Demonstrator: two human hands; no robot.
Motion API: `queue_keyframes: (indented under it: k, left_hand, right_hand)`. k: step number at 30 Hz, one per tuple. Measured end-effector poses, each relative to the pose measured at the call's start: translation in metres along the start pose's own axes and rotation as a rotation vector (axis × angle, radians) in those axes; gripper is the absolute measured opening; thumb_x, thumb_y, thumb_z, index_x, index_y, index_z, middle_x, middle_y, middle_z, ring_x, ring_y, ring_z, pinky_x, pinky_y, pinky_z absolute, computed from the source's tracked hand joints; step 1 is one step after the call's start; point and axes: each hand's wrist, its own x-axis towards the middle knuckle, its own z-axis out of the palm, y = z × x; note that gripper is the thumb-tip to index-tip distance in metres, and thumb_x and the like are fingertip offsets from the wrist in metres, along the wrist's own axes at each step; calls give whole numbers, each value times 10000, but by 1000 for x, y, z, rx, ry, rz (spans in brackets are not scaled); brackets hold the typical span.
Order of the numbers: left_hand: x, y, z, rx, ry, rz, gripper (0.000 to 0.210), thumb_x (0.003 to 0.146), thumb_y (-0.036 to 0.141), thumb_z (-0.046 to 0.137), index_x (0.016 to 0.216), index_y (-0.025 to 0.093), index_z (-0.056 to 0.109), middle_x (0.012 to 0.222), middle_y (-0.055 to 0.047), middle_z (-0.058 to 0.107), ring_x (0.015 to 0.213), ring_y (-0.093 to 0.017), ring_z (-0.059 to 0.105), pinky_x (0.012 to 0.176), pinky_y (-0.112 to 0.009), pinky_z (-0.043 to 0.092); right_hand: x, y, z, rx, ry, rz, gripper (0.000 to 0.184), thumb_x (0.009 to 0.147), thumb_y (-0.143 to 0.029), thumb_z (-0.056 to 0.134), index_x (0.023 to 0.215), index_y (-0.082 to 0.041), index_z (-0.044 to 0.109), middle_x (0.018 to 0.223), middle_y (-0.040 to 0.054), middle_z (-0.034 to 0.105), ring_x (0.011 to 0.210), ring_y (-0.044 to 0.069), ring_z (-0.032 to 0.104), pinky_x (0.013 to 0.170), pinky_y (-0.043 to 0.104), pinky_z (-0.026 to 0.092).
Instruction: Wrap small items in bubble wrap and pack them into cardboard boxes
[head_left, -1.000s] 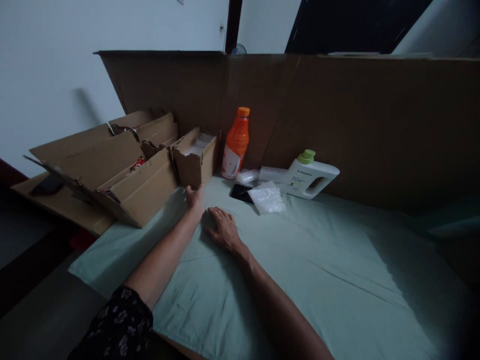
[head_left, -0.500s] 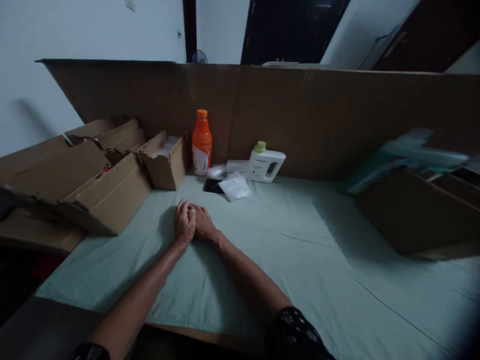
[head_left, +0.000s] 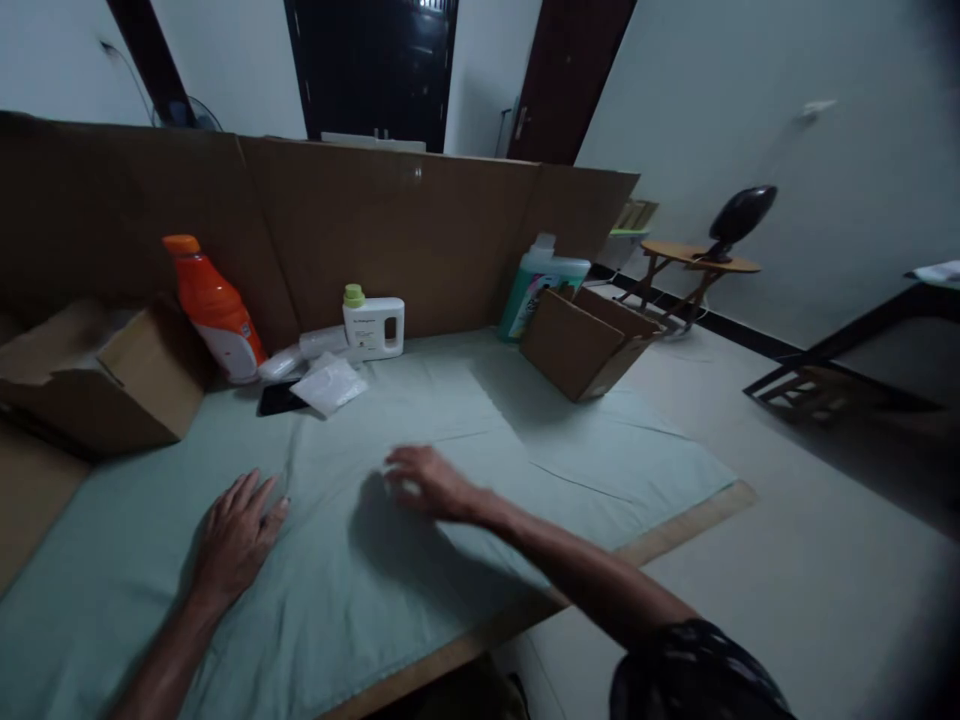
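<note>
Cloth (head_left: pixel 315 560) spreads over the surface (head_left: pixel 682 522), whose bare edge shows along the near and right sides. The left hand (head_left: pixel 234 545) lies palm down on it, released, fingers a little spread. The right hand (head_left: pixel 429 482), blurred, is over the middle of the cloth, its shadow beside it; it looks released too, with fingers loosely curled, and whether it touches the cloth I cannot tell. Beyond the hands, a pouch (head_left: pixel 330 385) of whitish plastic lies on the cloth, partly over a black slab (head_left: pixel 277 399). Behind these sit two clear packets (head_left: pixel 322 342), the right one close against the white bottle (head_left: pixel 367 328), which stands upright with a green cap. The orange bottle (head_left: pixel 221 315) stands left of the packets, near an open box (head_left: pixel 154 375). Farther right, a green bottle (head_left: pixel 519 300) stands just behind another box (head_left: pixel 570 345). A cardboard wall (head_left: pixel 405 240) runs along the back, behind the bottles
</note>
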Motion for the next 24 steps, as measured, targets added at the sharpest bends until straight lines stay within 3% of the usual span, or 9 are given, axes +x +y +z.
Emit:
queue_keyframes:
  k: [2,3,6,9,11,14,19,24]
  left_hand:
    - [0,3,-2,25,-5,-4,591,952,505,289,1287,177,649,1438,-172,588,1402,-334,472,1150,-522,384]
    - [0,4,-3,33,-12,-8,600,955,505,281,1293,171,646,1442,-176,585,1402,-336,472,1148,-527,386]
    - [0,6,-5,47,-34,-14,634,956,503,268,1308,127,638,1454,-207,567,1404,-355,468,1142,-541,386]
    - [0,6,-5,53,-26,-11,637,959,508,270,1306,122,640,1458,-211,561,1399,-361,470,1142,-536,384]
    - [0,6,-5,51,-16,-13,612,964,504,291,1306,138,641,1460,-201,563,1401,-359,468,1141,-542,384]
    - [-1,7,-6,51,-14,-16,556,962,475,350,1319,159,637,1468,-182,564,1413,-348,459,1145,-545,379]
    - [1,11,-12,77,-47,-37,547,972,462,365,1349,160,621,1503,-170,535,1425,-329,450,1156,-513,378]
    - [2,14,-16,73,-56,-50,555,980,455,357,1364,143,610,1512,-174,523,1437,-326,431,1178,-504,347]
  right_hand:
    - [-17,44,-58,-176,155,387,199,811,-239,730,1007,-253,764,1203,45,740,1146,220,647,993,362,476]
    - [-23,65,-87,-233,212,504,213,807,-215,725,1017,-227,765,1222,84,732,1170,257,633,998,408,465]
    - [-44,118,-164,-358,333,738,308,844,-146,640,1140,-132,729,1382,203,622,1292,355,532,1033,513,370]
    - [-67,151,-212,-488,415,989,405,924,-228,586,1282,-49,645,1446,268,543,1370,361,438,1040,489,279]
    - [-80,166,-227,-517,417,1098,471,971,-281,544,1334,16,585,1420,335,530,1370,360,431,1002,491,255]
    - [-87,182,-233,-513,370,1232,451,977,-284,576,1252,70,618,1276,408,590,1302,377,492,934,501,242]
    - [-80,195,-231,-503,292,1354,300,979,-152,544,1168,10,711,1163,376,665,1199,341,590,866,492,212]
    - [-82,217,-234,-530,281,1423,370,1036,-244,480,1249,-51,712,1220,346,661,1159,319,627,763,475,234]
